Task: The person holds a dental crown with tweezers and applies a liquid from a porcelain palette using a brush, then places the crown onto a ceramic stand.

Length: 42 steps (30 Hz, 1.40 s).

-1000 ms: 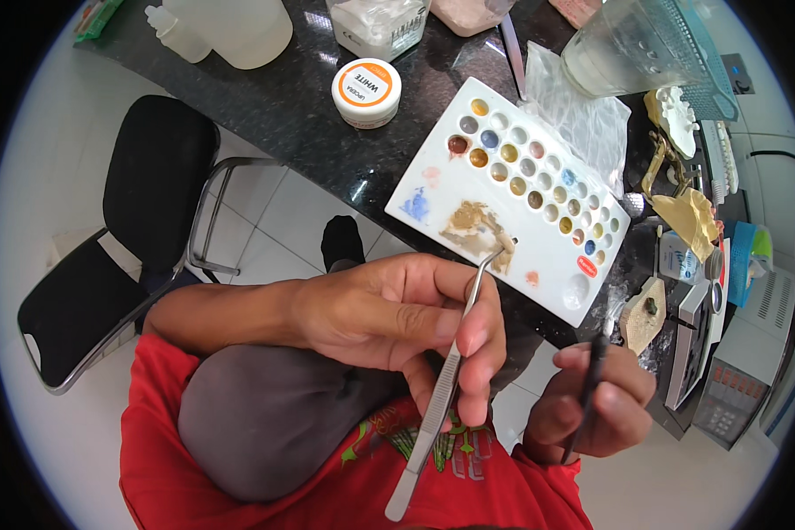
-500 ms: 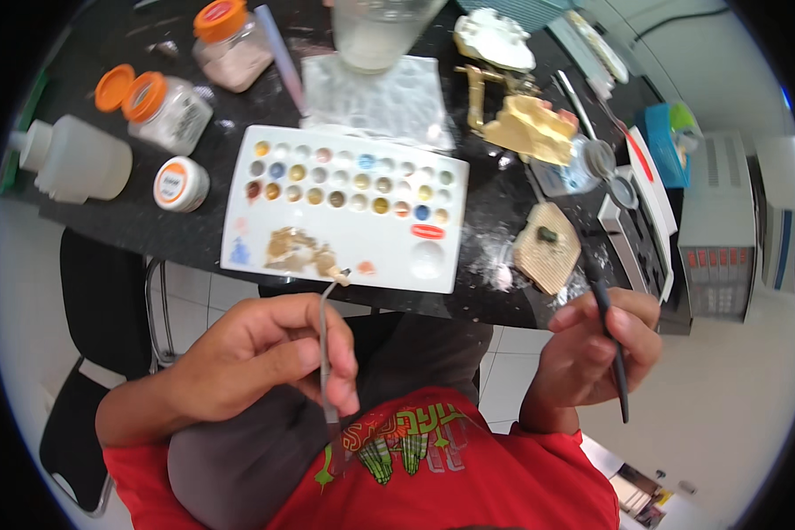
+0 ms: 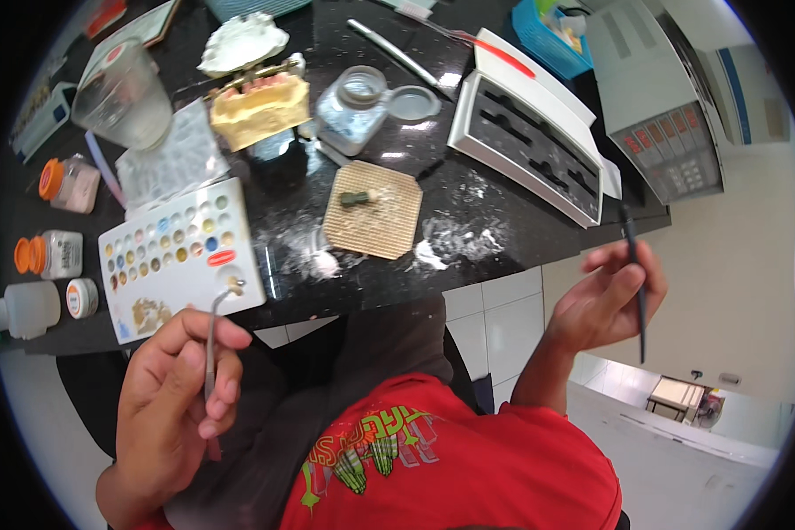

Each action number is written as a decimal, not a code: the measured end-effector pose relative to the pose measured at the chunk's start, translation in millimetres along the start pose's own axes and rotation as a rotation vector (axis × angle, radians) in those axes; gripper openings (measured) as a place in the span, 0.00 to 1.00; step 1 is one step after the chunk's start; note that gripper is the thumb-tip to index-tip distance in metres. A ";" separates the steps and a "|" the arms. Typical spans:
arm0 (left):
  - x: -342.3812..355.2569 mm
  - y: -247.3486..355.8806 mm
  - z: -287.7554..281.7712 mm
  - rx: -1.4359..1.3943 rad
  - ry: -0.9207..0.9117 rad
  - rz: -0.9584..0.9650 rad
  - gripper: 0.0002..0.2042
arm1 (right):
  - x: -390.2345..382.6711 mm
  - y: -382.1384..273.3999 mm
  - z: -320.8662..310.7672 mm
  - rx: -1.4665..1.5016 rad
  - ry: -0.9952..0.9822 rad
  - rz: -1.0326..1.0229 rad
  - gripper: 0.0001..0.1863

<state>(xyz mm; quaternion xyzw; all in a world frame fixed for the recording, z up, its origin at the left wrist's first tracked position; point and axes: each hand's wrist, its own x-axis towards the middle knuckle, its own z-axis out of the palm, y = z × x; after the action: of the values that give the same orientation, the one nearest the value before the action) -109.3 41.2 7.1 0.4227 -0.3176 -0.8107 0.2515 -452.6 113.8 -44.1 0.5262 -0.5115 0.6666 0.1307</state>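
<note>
My left hand (image 3: 172,380) is closed around slim metal tweezers (image 3: 210,349) with a bent tip. At that tip sits a small cream piece that looks like a tooth crown (image 3: 235,284), over the near right corner of a white palette (image 3: 247,256) of coloured wells. My right hand (image 3: 605,296) pinches a thin dark brush (image 3: 638,296) upright, off to the right beyond the table's edge. Between the hands lies a ribbed beige pad (image 3: 371,230), bearing a dark green peg (image 3: 355,199) with a pale end.
White powder (image 3: 455,243) is scattered around the pad. Behind it stand an open jar (image 3: 349,110) and a yellowish dental cast (image 3: 261,110). An opened black-lined box (image 3: 530,150) lies right; a clear cup (image 3: 124,102) and orange-lidded jars (image 3: 60,254) stand left.
My view has swung to the right, so the palette now appears farther left and the pad nearer the middle. Both hands keep hold of the tweezers and the brush.
</note>
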 end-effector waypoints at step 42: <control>21.1 -12.8 5.3 0.278 0.017 0.031 0.11 | -20.7 -22.5 59.0 0.272 -0.345 0.106 0.17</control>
<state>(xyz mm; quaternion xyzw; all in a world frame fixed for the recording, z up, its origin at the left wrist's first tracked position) -126.5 37.1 -11.0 0.4553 -0.4312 -0.7512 0.2058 -394.5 82.9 -53.6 0.6176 -0.4585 0.6356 -0.0662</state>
